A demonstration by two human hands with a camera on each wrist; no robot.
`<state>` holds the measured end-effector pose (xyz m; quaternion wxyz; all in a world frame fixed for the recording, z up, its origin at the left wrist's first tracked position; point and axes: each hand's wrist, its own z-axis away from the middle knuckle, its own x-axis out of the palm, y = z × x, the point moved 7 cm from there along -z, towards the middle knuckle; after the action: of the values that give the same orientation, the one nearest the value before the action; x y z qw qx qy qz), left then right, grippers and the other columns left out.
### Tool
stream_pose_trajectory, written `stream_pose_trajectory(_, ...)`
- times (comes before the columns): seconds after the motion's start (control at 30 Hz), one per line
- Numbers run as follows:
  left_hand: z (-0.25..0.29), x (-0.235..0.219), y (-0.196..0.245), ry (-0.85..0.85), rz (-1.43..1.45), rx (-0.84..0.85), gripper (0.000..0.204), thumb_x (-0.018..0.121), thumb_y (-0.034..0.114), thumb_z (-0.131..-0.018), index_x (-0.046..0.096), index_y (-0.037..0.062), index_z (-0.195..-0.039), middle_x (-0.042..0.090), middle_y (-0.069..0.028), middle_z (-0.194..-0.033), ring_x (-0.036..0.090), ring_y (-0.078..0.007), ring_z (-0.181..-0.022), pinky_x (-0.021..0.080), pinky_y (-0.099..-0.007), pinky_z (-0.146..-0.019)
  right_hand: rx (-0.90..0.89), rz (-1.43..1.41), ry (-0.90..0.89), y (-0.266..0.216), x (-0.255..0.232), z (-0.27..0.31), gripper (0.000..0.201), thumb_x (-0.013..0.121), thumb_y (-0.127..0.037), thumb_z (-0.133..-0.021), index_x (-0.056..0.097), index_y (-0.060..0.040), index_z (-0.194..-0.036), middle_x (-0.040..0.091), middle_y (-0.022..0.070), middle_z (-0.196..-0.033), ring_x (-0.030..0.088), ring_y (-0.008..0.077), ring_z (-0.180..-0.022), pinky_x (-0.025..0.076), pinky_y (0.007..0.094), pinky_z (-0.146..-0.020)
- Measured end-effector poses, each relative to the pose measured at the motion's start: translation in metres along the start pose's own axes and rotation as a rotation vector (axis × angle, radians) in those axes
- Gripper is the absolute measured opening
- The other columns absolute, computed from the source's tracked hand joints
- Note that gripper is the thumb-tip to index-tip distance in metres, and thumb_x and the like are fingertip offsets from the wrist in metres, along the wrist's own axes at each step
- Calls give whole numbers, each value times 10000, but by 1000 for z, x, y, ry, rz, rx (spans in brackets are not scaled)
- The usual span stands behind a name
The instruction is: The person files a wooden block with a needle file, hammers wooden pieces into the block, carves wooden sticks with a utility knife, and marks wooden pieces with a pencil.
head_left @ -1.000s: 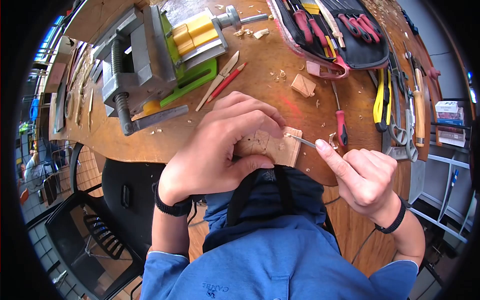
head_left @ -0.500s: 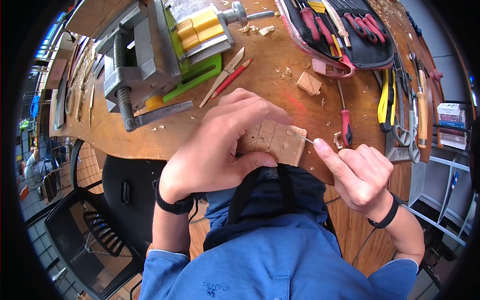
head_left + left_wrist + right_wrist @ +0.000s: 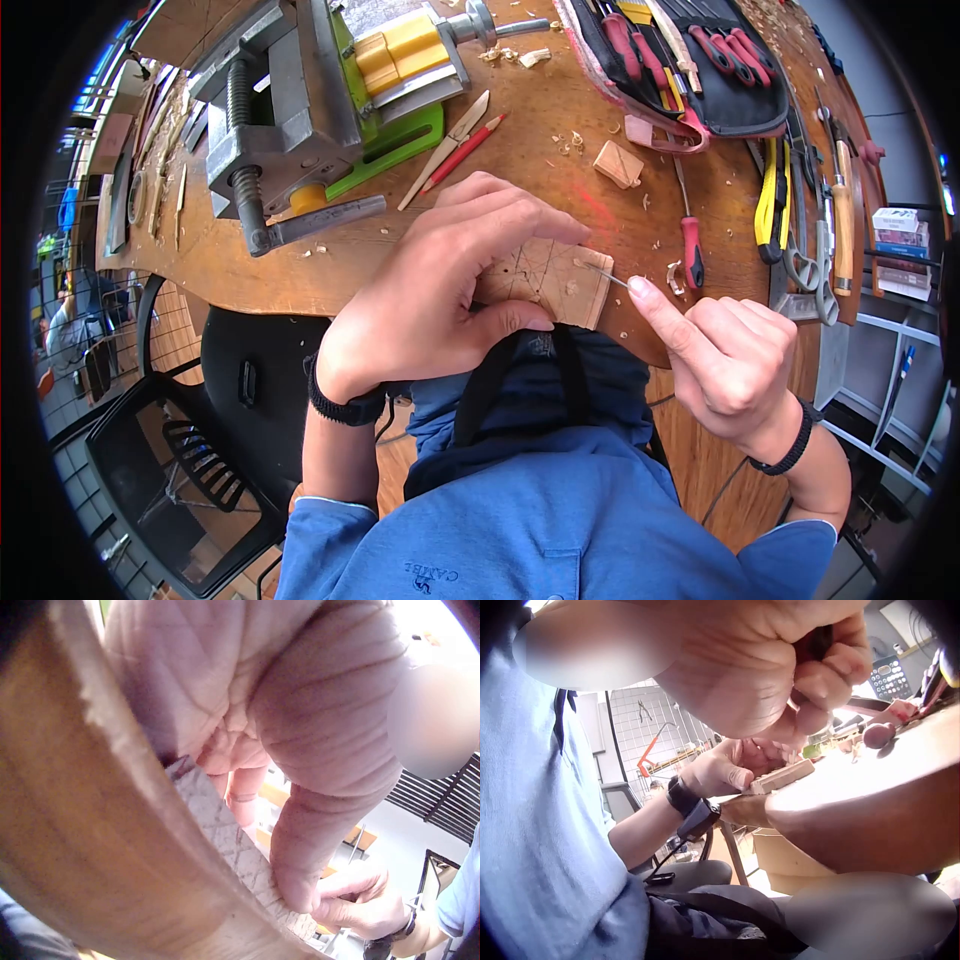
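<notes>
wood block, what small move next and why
Perhaps a short, light push of the carving tool along the wood block: the tool's tip is at the lined face, the right hand grips it, and the left hand holds the block.

The left hand (image 3: 440, 275) hides the left end of the wooden board (image 3: 567, 288); right of it, the right hand (image 3: 732, 355) covers the rear of the thin tool (image 3: 612, 278). Beyond the board, the vise (image 3: 285, 135) and tool pouch (image 3: 745, 110) run off the head view's top edge. In the left wrist view, 1 blurred patch (image 3: 435, 720) masks what lies above and right of the board
</notes>
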<state>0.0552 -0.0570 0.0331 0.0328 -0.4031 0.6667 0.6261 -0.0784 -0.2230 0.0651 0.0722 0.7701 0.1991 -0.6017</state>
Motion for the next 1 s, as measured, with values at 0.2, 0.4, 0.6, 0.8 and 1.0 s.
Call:
stream_pose_trajectory(0.2, 0, 0, 0, 4, 6, -17, 603, 946, 241, -748, 748, 21, -1274, 768, -97, -1226, 662, -341, -1133, 508, -444, -1041, 78, -394, -16, 6, 4, -3, 657, 724, -30, -703, 805, -124, -1348, 397, -7, -648, 496, 182, -510, 413, 365, -484)
stream_pose_trajectory(0.4, 1, 0, 1, 7, -19, 18, 597, 949, 223, -743, 748, 26, -1271, 768, -96, -1216, 660, -339, -1132, 510, -443, -1036, 106, -176, -4, 14, -4, -4, 656, 757, 5, -695, 812, -138, -1332, 444, 5, -652, 515, 207, -513, 418, 379, -487)
stream_pose_trajectory(0.6, 0, 0, 0, 19, 20, -8, 599, 952, 212, -741, 748, 32, -1274, 767, -94, -1200, 656, -335, -1121, 514, -441, -1020, 54, -63, -106, 3, -15, -12, 697, 751, 53, -673, 805, -128, -1345, 468, 18, -655, 493, 217, -529, 378, 385, -513)
stream_pose_trajectory(0.8, 1, 0, -1, 15, 19, -7, 610, 954, 191, -731, 744, 28, -1280, 766, -95, -1192, 658, -329, -1119, 517, -433, -1017, 26, 20, -100, -2, -17, -14, 724, 761, 20, -659, 800, -143, -1363, 420, 6, -660, 466, 203, -536, 360, 377, -519)
stream_pose_trajectory(1.0, 1, 0, -1, 15, 11, -9, 614, 952, 189, -729, 744, 28, -1284, 767, -91, -1208, 660, -327, -1129, 519, -433, -1025, 25, 17, -109, -2, -17, -14, 718, 759, 27, -662, 800, -134, -1360, 421, 5, -665, 463, 202, -535, 361, 374, -523)
